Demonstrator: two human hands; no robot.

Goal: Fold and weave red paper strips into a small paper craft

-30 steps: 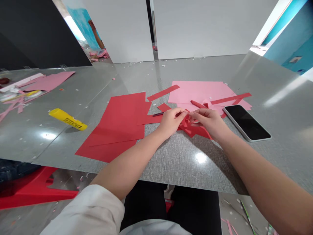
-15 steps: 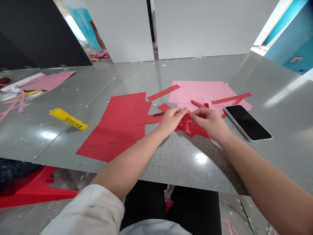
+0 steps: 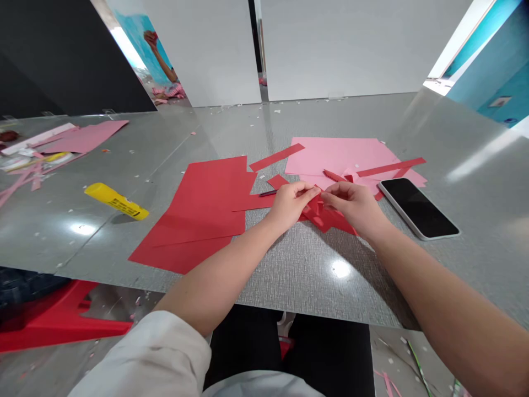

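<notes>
- Grey table (image 3: pixel 297 264), glossy with a fine woven grain, littered with tiny paper scraps; white partition panels (image 3: pixel 343 44) upright at its far edge.
- At the middle of the table, just in front of the pink sheets: folded red paper piece (image 3: pixel 321 214), angular and creased, resting on the table between both hands.
- Left hand (image 3: pixel 291 203): fingers (image 3: pixel 308 191) closed in a pinch on the piece's upper left edge.
- Right hand (image 3: pixel 353 204): closed in a pinch on the upper right edge, tips nearly meeting those of the left.
- Left of the hands: flat red sheets (image 3: pixel 202 209), overlapping, matte, straight-edged.
- Behind the hands: pale pink sheets (image 3: pixel 334 154), with narrow red strips (image 3: pixel 390 166) lying across them.
- Just right of the right hand: phone (image 3: pixel 417 208), flat on the table, black screen, pale rim.
- Far left: yellow glue stick (image 3: pixel 115 201), cylindrical, lying on its side.
- Below the table edge, left: red plastic stool (image 3: pixel 53 320).
</notes>
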